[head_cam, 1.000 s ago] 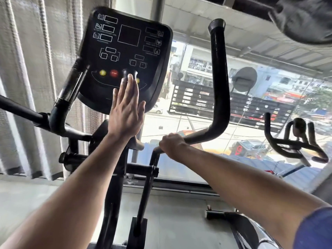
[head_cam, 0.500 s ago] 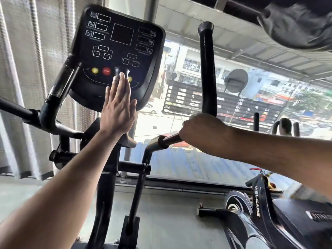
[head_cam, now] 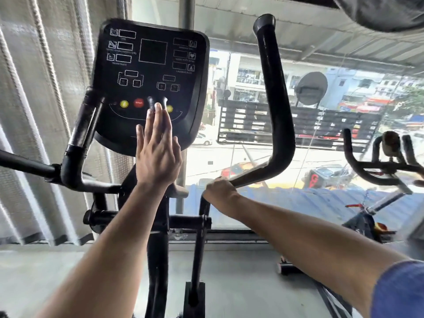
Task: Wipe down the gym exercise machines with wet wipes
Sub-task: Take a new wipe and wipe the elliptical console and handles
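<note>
Left hand [head_cam: 158, 154], fingers straight and together, presses flat on the console's [head_cam: 151, 72] lower edge; right hand [head_cam: 219, 191] grips the black right handlebar [head_cam: 275, 99], fingers clamped around it.

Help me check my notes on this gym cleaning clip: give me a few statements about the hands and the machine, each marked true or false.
1. The left hand lies flat, fingers straight, on the black console panel. True.
2. The right hand grips the top end of the black curved handlebar. False: it grips the low part, near the pivot.
3. The round red stop button is covered by the left hand. False: it shows, left of the fingertips.
4. A second machine's black handlebars stand at the right, by the window. True.
5. A wet wipe shows plainly. False: none can be made out.
</note>
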### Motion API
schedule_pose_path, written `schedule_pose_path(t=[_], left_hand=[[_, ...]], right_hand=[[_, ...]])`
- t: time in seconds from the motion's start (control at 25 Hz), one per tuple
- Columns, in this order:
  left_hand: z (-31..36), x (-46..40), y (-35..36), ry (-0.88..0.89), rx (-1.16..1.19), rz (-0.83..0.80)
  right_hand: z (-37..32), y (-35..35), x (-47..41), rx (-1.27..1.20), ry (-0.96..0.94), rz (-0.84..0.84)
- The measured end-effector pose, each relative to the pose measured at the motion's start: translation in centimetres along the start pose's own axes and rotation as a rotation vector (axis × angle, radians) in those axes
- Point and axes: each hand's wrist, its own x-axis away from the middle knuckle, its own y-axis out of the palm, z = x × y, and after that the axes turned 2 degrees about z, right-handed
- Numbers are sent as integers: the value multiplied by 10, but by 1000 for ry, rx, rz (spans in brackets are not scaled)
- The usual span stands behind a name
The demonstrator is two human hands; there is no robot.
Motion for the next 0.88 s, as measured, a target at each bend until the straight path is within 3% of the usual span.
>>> schedule_pose_path(t=[0.2, 0.4, 0.64, 0.88], left_hand=[[2, 2, -2, 0, 35, 9], [6, 3, -6, -16, 22, -14], [6, 3, -6, 11, -16, -17], [6, -14, 1, 164, -74, -7]], right_hand=[[9, -8, 20, 100, -17, 59], [52, -75, 97, 26, -61, 55], [108, -125, 162, 183, -211, 218], [162, -110, 164, 234, -412, 478]])
